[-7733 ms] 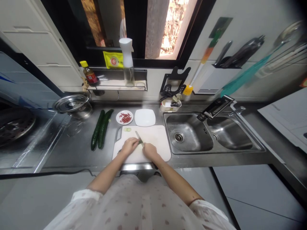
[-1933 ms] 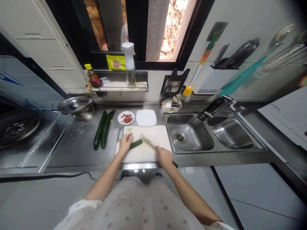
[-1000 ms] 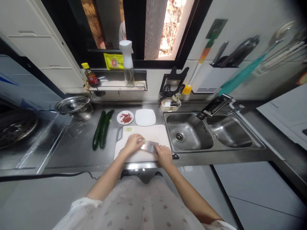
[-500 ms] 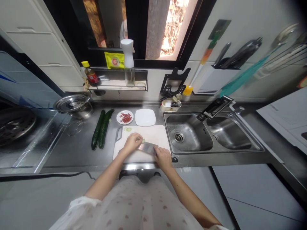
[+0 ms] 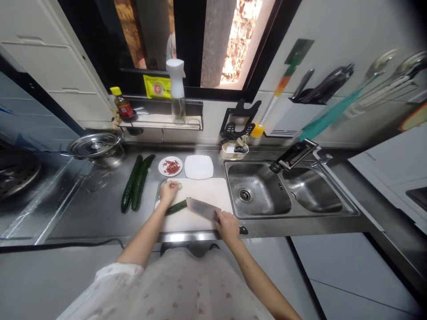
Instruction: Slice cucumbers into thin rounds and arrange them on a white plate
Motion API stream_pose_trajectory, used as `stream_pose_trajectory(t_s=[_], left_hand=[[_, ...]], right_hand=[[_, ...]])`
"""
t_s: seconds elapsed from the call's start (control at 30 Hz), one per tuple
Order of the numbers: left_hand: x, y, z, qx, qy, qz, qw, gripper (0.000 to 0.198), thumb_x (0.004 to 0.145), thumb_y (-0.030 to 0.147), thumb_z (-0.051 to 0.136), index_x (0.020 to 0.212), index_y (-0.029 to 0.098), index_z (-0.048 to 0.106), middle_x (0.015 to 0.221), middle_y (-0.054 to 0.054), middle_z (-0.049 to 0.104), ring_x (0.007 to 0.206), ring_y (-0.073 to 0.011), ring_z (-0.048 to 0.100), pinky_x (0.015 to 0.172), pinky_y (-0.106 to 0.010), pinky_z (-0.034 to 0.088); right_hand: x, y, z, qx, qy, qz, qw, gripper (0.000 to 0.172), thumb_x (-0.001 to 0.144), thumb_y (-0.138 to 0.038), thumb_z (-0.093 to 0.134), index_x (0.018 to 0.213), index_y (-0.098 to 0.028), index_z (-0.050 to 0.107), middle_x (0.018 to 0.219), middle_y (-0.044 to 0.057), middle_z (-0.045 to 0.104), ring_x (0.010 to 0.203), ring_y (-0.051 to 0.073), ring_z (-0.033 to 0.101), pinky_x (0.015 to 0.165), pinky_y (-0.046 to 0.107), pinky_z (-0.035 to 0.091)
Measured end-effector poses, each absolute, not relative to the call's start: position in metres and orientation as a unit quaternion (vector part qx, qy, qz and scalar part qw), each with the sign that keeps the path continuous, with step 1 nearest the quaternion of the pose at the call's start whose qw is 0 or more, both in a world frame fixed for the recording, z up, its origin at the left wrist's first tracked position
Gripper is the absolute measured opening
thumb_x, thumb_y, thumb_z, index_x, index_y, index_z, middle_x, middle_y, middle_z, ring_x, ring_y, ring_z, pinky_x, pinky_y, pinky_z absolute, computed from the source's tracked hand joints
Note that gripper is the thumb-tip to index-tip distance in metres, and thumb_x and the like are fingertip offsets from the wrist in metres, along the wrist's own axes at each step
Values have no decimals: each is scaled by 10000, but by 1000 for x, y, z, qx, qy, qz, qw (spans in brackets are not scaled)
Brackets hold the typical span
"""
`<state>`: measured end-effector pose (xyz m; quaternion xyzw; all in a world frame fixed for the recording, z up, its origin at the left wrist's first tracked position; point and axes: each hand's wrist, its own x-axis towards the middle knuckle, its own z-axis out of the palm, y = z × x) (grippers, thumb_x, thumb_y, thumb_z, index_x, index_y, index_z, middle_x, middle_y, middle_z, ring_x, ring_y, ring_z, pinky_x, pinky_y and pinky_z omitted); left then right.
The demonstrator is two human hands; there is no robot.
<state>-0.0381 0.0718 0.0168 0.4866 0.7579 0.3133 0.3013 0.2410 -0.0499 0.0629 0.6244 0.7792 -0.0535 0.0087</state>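
My right hand (image 5: 228, 227) grips the handle of a cleaver (image 5: 202, 208), its blade lying flat-angled over the white cutting board (image 5: 207, 189). Beside the blade's tip is the cut end of a dark green cucumber (image 5: 176, 207) on the board, partly covered by my left forearm. My left hand (image 5: 169, 191) is at the board's upper left, fingers pinched at a pale cucumber slice (image 5: 179, 186). Other slices there are hidden by the hand. A second knife's black handle (image 5: 243, 230) sticks out at the board's lower right.
Two whole cucumbers (image 5: 136, 183) lie left of the board. Behind it stand a small plate of chopped red pieces (image 5: 164, 171) and a white square plate (image 5: 199, 167). A double sink (image 5: 230, 195) is at the right. A lidded steel pot (image 5: 113, 155) sits back left.
My left hand has moved up and left with a slice, away from the blade, uncovering the cucumber. My right hand keeps the cleaver near the same spot. The view has shifted slightly.
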Motion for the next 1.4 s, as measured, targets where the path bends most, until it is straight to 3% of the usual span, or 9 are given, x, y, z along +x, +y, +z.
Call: stream_pose_trajectory(t_s=[0.27, 0.63, 0.97, 1.4], left_hand=[[-35, 80, 13, 474, 790, 275, 275, 182, 755, 337, 657, 891, 224, 700, 868, -23, 730, 823, -174, 645, 703, -248, 427], [-33, 93, 11, 524, 796, 223, 205, 233, 823, 215, 521, 983, 234, 689, 895, -50, 729, 883, -209, 646, 788, -287, 428], [-35, 82, 13, 540, 807, 191, 144, 262, 849, 272, 532, 1063, 222, 674, 1098, -98, 660, 1038, -263, 566, 880, -349, 399], [-41, 78, 11, 545, 808, 159, 157, 285, 883, 343, 515, 1066, 247, 711, 1120, -111, 632, 1077, -292, 520, 929, -400, 367]], right_hand=[[245, -48, 59, 622, 781, -54, -16, 367, 844, -203, 585, 1212, -193, 580, 876, 44, 658, 876, 186, 563, 769, 274, 323], [247, -46, 61, 632, 771, -76, -15, 395, 839, -208, 587, 1234, -210, 577, 935, 45, 677, 889, 192, 579, 773, 278, 350], [244, -43, 66, 641, 763, -83, -7, 416, 824, -204, 583, 1239, -208, 577, 947, 45, 676, 903, 189, 582, 773, 276, 359], [241, -40, 65, 641, 761, -97, -11, 417, 841, -220, 568, 1258, -223, 575, 967, 44, 687, 904, 184, 596, 780, 275, 374]])
